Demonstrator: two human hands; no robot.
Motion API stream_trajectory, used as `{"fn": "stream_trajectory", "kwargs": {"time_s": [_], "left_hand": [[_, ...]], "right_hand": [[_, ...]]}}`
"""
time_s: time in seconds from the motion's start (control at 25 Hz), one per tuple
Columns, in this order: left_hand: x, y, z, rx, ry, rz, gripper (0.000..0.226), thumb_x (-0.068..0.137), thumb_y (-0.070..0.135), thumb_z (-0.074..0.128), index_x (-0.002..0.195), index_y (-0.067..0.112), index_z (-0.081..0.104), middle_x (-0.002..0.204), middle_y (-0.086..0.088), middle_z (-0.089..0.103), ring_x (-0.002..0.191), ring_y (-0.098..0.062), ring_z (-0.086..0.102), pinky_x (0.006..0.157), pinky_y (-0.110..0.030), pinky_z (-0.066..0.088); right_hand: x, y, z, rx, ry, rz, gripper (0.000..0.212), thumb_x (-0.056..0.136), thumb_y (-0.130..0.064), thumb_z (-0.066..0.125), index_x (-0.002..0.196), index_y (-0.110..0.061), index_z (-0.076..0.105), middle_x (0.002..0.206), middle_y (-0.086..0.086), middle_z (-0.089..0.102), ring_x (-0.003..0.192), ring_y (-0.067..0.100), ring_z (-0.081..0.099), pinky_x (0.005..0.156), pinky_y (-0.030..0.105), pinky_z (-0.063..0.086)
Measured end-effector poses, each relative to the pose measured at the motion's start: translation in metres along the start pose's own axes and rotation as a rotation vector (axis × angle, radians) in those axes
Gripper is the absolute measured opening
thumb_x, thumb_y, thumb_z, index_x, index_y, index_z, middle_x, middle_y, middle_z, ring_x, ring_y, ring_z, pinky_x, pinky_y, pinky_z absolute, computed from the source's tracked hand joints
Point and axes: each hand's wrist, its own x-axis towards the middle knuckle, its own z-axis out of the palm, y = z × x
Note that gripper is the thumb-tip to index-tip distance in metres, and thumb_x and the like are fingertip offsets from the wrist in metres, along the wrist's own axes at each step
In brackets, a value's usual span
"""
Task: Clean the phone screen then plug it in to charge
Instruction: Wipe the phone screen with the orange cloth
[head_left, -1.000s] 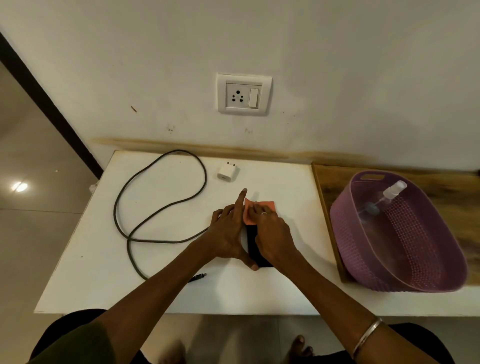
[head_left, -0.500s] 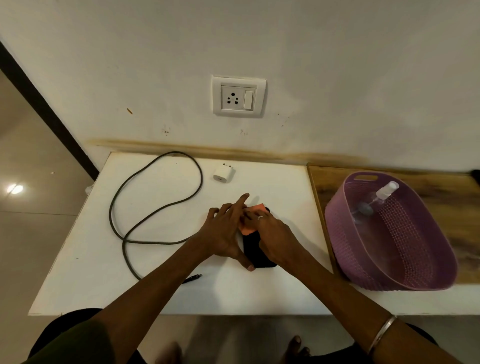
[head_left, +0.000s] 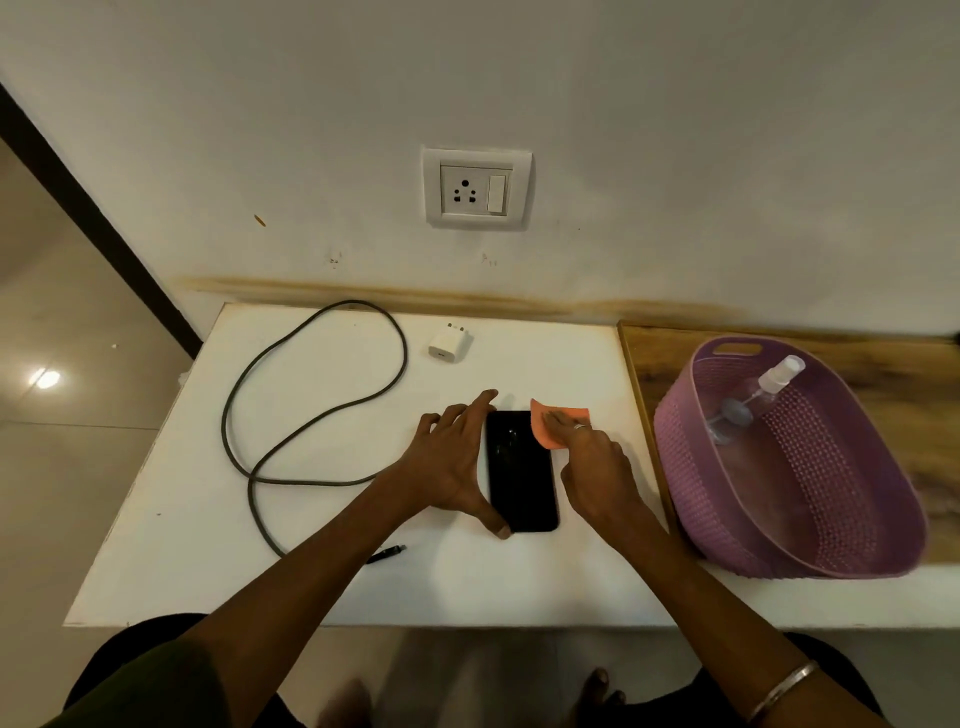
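A black phone (head_left: 521, 470) lies screen up on the white table (head_left: 322, 582). My left hand (head_left: 451, 462) braces its left edge, fingers spread and thumb at the near corner. My right hand (head_left: 597, 470) presses an orange cloth (head_left: 553, 426) flat at the phone's far right corner, mostly off the screen. A dark cable (head_left: 311, 415) loops on the left, its plug end (head_left: 387, 554) near my left forearm. A white charger adapter (head_left: 450, 342) sits at the back. The wall socket (head_left: 475, 188) is above the table.
A purple plastic basket (head_left: 810, 519) stands on the wooden surface (head_left: 654, 358) to the right, with a clear spray bottle (head_left: 753, 397) inside. The table's front edge is close to my body. A tiled floor lies to the left.
My right hand has slid the orange cloth rightward off the phone, uncovering most of the screen. My left hand has stayed on the phone's left edge.
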Motion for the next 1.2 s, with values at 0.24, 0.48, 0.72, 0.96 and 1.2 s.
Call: {"fn": "stream_trajectory", "kwargs": {"time_s": [0.24,0.48,0.72,0.96,1.2], "left_hand": [[0.003,-0.002,0.001,-0.004,0.000,0.001,0.159,0.029,0.084,0.077,0.151,0.032,-0.010,0.162,0.004,0.019,0.147,-0.023,0.020,0.119,-0.048,0.015],[0.002,0.001,0.003,-0.019,0.003,-0.022,0.162,0.025,0.082,0.078,0.151,0.032,-0.009,0.160,0.007,0.024,0.148,-0.020,0.019,0.117,-0.046,0.014],[0.002,0.001,0.002,0.053,-0.021,-0.009,0.161,0.028,0.085,0.074,0.154,0.023,-0.004,0.164,0.004,0.009,0.149,-0.022,0.016,0.118,-0.047,0.015],[0.001,-0.001,0.003,0.032,-0.013,-0.012,0.161,0.028,0.086,0.074,0.153,0.025,-0.007,0.163,0.004,0.013,0.149,-0.021,0.017,0.118,-0.046,0.014],[0.003,0.001,0.003,0.047,-0.011,-0.015,0.160,0.029,0.083,0.076,0.152,0.026,-0.008,0.162,0.006,0.018,0.148,-0.019,0.018,0.118,-0.045,0.015]], "right_hand": [[-0.008,-0.024,0.018,0.056,-0.127,-0.062,0.054,0.089,-0.052,0.057,0.130,-0.019,0.046,0.123,0.005,0.058,0.102,0.022,0.058,0.092,0.035,0.050],[-0.028,-0.035,0.021,0.023,-0.170,-0.430,0.057,0.092,-0.016,0.058,0.145,-0.021,0.039,0.149,0.000,0.042,0.134,0.021,0.042,0.108,0.031,0.040],[-0.019,-0.009,0.012,0.171,-0.141,-0.117,0.066,0.081,-0.064,0.059,0.133,-0.026,0.042,0.128,0.003,0.055,0.110,0.024,0.057,0.101,0.043,0.048],[-0.026,-0.022,0.024,0.218,-0.123,-0.043,0.053,0.087,-0.057,0.057,0.127,-0.025,0.045,0.119,0.001,0.059,0.102,0.021,0.060,0.088,0.035,0.054],[-0.039,-0.028,0.029,0.360,-0.275,-0.192,0.052,0.097,-0.034,0.052,0.146,-0.024,0.037,0.151,0.000,0.040,0.138,0.020,0.038,0.114,0.036,0.033]]}}
